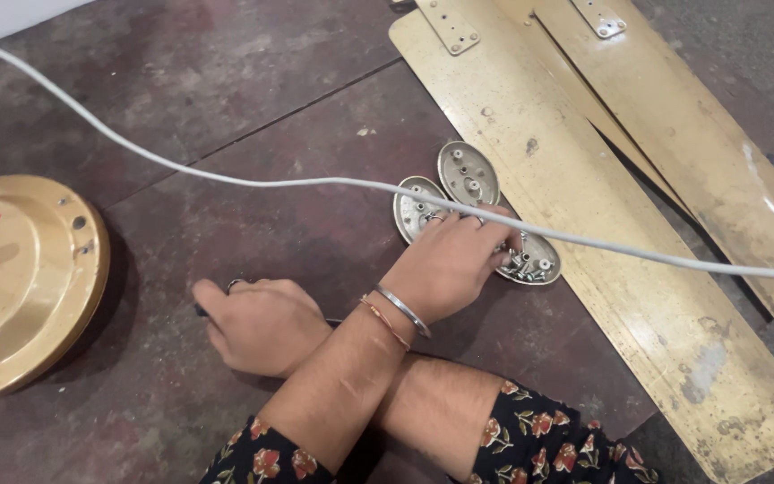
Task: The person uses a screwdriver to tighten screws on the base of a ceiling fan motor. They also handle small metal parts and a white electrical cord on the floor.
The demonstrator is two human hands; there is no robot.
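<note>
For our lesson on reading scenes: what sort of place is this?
Probably a home or workshop floor used for ceiling-fan repair: gold fan blades and a gold motor housing lie on dark worn stone floor.

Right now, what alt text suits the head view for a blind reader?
Arms crossed over a dark floor: the left hand touches screws on an oval metal plate, the right hand grips a thin dark tool. Gold fan blades lie right, a white cable across.
</note>
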